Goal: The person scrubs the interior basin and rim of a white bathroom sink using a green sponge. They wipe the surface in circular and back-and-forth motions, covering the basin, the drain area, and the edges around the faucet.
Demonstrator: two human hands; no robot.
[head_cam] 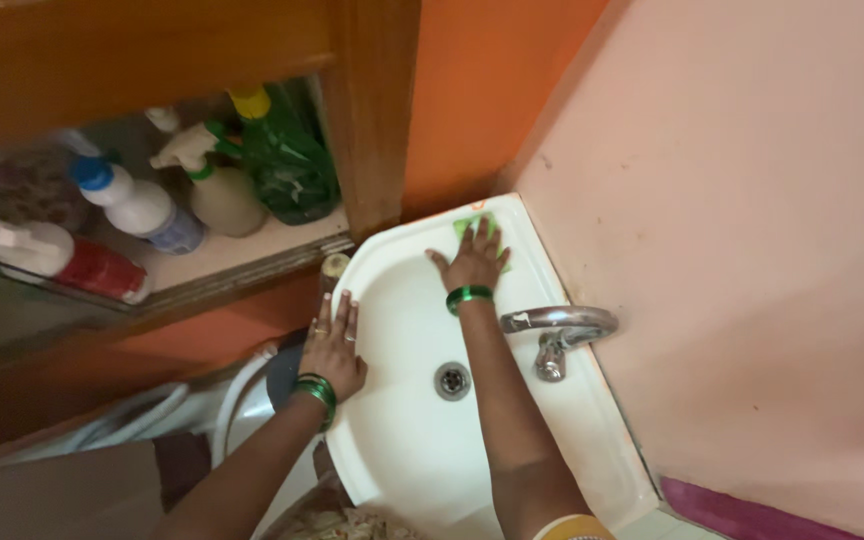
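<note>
Head view: a person leans over a white corner sink (pixel 407 440), right hand (pixel 472 262) spread flat w/ fingers apart, pressing a green scrub pad (pixel 470 227) onto the far rim near the wall corner; the hand isn't closed round the pad, just bearing down on it. Left hand (pixel 334 345) lies flat on the sink's left rim, fingers together, holding nothing. Green bangles on both wrists. The chrome tap (pixel 560 328) juts from the right side, close beside the right forearm; the drain (pixel 452 380) sits at the basin's centre. Likely risk: the flat-pressed pad could slide off the narrow rim if the surface is wet, & a wide sweep might knock the forearm on the tap. Count: 1 sink, 1 tap, 1 drain, 1 pad, 2 hands; on the wooden shelf (pixel 252 255) at left, approx. 5 cleaning bottles (pixel 142 205), some w/ spray triggers, others partly hidden.
</note>
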